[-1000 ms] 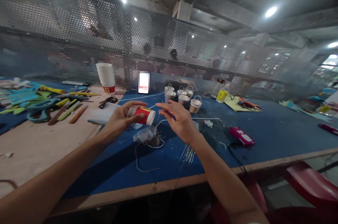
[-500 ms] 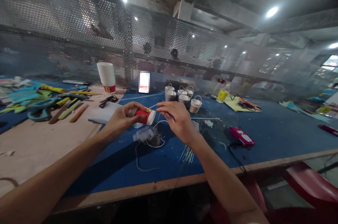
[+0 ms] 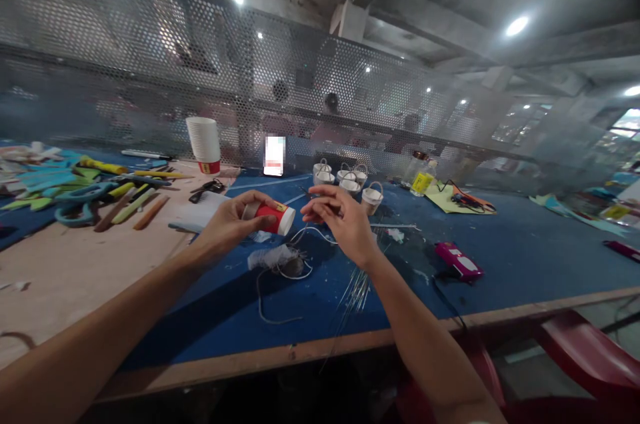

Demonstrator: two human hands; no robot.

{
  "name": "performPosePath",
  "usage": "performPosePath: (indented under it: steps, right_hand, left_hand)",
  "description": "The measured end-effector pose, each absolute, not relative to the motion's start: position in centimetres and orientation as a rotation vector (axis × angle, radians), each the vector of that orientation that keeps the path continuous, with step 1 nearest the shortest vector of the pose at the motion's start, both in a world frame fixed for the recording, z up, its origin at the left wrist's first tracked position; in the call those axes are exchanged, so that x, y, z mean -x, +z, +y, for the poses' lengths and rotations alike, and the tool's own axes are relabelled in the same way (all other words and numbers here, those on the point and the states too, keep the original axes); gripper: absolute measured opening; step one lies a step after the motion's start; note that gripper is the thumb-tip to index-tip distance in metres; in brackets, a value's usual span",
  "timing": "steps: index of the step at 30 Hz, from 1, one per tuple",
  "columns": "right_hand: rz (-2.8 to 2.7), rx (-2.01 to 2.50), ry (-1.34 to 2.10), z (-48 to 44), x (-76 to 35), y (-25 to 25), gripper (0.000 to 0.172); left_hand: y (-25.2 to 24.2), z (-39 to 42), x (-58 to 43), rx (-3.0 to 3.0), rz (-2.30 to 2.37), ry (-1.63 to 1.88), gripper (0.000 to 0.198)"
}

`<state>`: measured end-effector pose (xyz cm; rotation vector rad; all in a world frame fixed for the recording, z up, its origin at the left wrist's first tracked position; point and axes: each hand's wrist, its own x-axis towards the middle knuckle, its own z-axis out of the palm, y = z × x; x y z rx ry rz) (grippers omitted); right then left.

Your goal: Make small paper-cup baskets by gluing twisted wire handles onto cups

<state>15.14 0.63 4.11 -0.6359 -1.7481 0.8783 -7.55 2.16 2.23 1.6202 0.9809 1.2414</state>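
A small red paper cup (image 3: 273, 218) lies sideways in the grip of my left hand (image 3: 240, 216), its white end towards the right. Just right of it, my right hand (image 3: 345, 221) is raised with bent fingers drawn together, apart from the cup. A thin dark point shows by these fingertips, but I cannot make out what they hold. Under both hands, a loose white cord (image 3: 280, 322) and a crumpled clear plastic piece (image 3: 270, 257) lie on the blue tabletop (image 3: 220, 337). A bundle of thin wires (image 3: 357, 292) lies below my right wrist.
Several small white buckets with handles (image 3: 371, 197) stand behind my right hand. A stack of paper cups (image 3: 205, 144) and a lit phone (image 3: 275, 156) stand by the perforated screen. Scissors (image 3: 75, 207) lie left; a magenta device (image 3: 459, 261) and yellow-labelled bottle (image 3: 423, 181) are right.
My right hand has drawn slightly right, away from the cup's white end, and its fingers have curled more. My left hand keeps hold of the cup in nearly the same place.
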Motion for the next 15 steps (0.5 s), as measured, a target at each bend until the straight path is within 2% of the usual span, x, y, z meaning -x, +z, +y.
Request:
performPosePath:
  steps: [4,8,15]
  right_hand:
    - [-1.91,0.709,0.649,0.66,-15.05,4.01,0.011]
    - [-2.069,0.668,0.265,0.67,-15.08,4.05,0.012]
    - [-2.159,0.655,0.113,0.92,-14.83,3.5,0.013]
  left_hand:
    - [2.1,2.3,7.6,-1.62,0.992,1.243,0.029]
    - [2.17,2.18,7.47,-1.609,0.989,1.222,0.03]
    - [2.46,1.81,7.09,-1.598,0.983,1.217,0.03]
